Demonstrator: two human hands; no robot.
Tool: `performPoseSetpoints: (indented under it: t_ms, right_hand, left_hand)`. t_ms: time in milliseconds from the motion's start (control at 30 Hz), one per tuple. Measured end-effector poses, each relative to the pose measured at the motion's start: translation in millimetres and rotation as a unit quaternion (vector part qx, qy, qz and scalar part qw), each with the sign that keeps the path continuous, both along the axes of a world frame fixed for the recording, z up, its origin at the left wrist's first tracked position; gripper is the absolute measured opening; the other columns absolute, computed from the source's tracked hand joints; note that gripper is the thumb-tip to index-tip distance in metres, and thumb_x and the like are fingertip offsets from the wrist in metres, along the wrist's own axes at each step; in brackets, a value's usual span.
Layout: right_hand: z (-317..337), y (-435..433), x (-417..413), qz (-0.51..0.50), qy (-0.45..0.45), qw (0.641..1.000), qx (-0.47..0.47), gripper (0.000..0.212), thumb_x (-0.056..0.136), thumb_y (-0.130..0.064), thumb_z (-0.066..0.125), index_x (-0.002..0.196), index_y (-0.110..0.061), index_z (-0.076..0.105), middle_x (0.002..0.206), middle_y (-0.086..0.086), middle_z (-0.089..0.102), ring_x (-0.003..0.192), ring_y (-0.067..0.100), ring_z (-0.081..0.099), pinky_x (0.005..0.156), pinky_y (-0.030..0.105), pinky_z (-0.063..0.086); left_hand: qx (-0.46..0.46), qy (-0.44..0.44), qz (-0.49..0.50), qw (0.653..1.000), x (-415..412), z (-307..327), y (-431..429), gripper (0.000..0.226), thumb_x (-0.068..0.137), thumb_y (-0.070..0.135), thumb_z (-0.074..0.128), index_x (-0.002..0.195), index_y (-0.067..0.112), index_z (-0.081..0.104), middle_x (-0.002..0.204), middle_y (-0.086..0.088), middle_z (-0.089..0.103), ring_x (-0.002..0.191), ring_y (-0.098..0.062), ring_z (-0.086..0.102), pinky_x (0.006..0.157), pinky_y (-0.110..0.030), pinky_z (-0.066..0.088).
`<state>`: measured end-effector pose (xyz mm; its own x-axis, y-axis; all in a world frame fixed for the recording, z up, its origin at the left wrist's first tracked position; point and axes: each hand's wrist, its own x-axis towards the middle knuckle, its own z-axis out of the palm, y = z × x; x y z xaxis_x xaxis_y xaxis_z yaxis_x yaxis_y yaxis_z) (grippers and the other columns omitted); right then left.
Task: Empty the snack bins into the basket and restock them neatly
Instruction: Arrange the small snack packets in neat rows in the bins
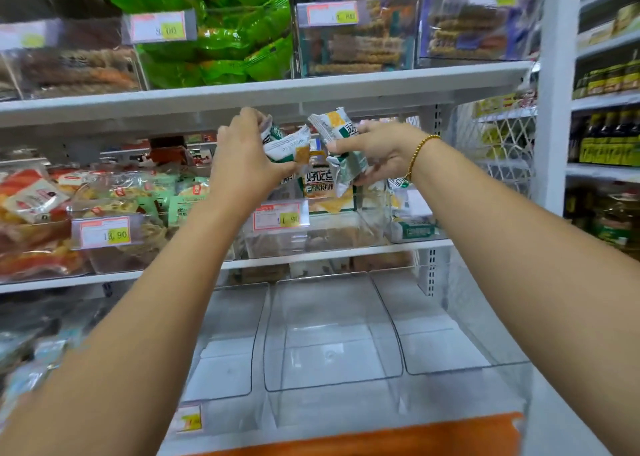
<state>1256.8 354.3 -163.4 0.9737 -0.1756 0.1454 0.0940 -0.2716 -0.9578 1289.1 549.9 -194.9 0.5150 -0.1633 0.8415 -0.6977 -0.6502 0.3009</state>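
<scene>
Retail shop interior: white shelving [263, 90] carrying clear bins [332, 334] of packaged snacks, price tags [105, 232] on bin fronts, bottled goods [606, 144] alongside.

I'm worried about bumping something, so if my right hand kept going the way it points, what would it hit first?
Likely the left packets, held by the left hand: the right hand, gripping the right packets, points left at them. Depth is unclear, so it might pass behind.
</scene>
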Motion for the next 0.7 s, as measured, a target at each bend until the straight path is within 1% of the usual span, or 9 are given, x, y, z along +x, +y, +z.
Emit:
performPoseSetpoints:
  t_ms: [100,167,233,333,433,500,600,667,700]
  right_hand:
    - [-22,1,-32,0.038,-0.001,0.999,-0.003,0.088,0.067,-0.025,0.084,0.141,-0.018,0.036,0.143,0.007,0.040,0.112,0.026,0.059,0.073,0.043,0.059]
    - [-48,2,-59,0.026,0.015,0.996,-0.089,0.102,0.050,-0.045,0.090,0.137,-0.023,0.042,0.139,0.001,0.046,0.115,0.025,0.059,0.083,0.046,0.057]
    - [-85,0,-83,0.010,0.033,0.986,-0.165,0.101,0.048,-0.060,0.087,0.133,-0.024,0.044,0.133,0.003,0.053,0.113,0.027,0.060,0.091,0.048,0.053]
    - [-166,-7,-109,0.034,0.112,0.983,-0.142,0.066,0.072,-0.034,0.081,0.126,-0.025,0.045,0.118,0.000,0.052,0.096,0.020,0.060,0.083,0.039,0.056]
    - [-259,-5,-133,0.055,0.241,0.962,-0.119,0.059,0.080,-0.020,0.077,0.128,-0.021,0.043,0.095,0.004,0.057,0.074,0.017,0.059,0.070,0.036,0.054]
    - [-319,-5,-143,0.050,0.302,0.944,-0.126,0.066,0.079,-0.023,0.079,0.133,-0.020,0.041,0.108,0.004,0.055,0.082,0.018,0.059,0.076,0.040,0.055]
    - [-392,4,-161,0.067,0.374,0.910,-0.169,0.083,0.080,-0.033,0.077,0.146,-0.019,0.028,0.143,0.005,0.038,0.092,0.018,0.059,0.073,0.033,0.057]
    - [-424,13,-170,0.095,0.402,0.883,-0.224,0.085,0.081,-0.037,0.075,0.148,-0.017,0.026,0.151,0.002,0.031,0.110,0.021,0.056,0.079,0.030,0.055]
    - [-434,19,-175,0.106,0.411,0.872,-0.242,0.083,0.083,-0.034,0.074,0.148,-0.016,0.026,0.151,0.002,0.033,0.116,0.022,0.053,0.075,0.026,0.052]
  left_hand:
    - [-0.039,0.033,-0.041,0.998,-31,-28,4,0.063,0.064,0.040,0.085,0.103,0.016,0.042,0.107,-0.003,0.055,0.102,-0.023,0.050,0.075,-0.033,0.040]
    - [-0.046,0.074,-0.057,0.995,-53,-56,8,0.064,0.062,0.041,0.086,0.101,0.019,0.039,0.103,0.003,0.054,0.094,-0.017,0.051,0.071,-0.028,0.036]
    - [-0.034,0.142,-0.074,0.986,-73,-93,11,0.064,0.062,0.039,0.087,0.101,0.021,0.039,0.097,0.006,0.055,0.085,-0.013,0.053,0.064,-0.022,0.037]
    - [-0.010,0.263,-0.075,0.962,-91,-168,13,0.063,0.064,0.038,0.086,0.103,0.019,0.041,0.101,0.007,0.054,0.089,-0.014,0.052,0.065,-0.026,0.036]
    - [0.024,0.399,-0.060,0.915,-105,-250,12,0.076,0.065,0.037,0.086,0.123,0.011,0.044,0.123,-0.001,0.056,0.105,-0.022,0.053,0.075,-0.028,0.039]
    - [0.047,0.479,-0.060,0.874,-114,-296,8,0.079,0.068,0.033,0.085,0.129,0.008,0.041,0.132,-0.008,0.053,0.110,-0.025,0.053,0.078,-0.026,0.039]
    - [0.118,0.542,-0.057,0.830,-125,-350,-2,0.085,0.071,0.033,0.083,0.138,0.008,0.036,0.138,-0.011,0.049,0.118,-0.026,0.051,0.080,-0.028,0.042]
    - [0.184,0.565,-0.044,0.803,-126,-376,-7,0.094,0.072,0.035,0.082,0.143,0.005,0.029,0.138,-0.011,0.048,0.120,-0.026,0.051,0.079,-0.029,0.043]
    - [0.217,0.574,-0.038,0.789,-126,-387,-8,0.096,0.071,0.036,0.083,0.143,0.004,0.028,0.137,-0.012,0.049,0.119,-0.026,0.051,0.080,-0.029,0.045]
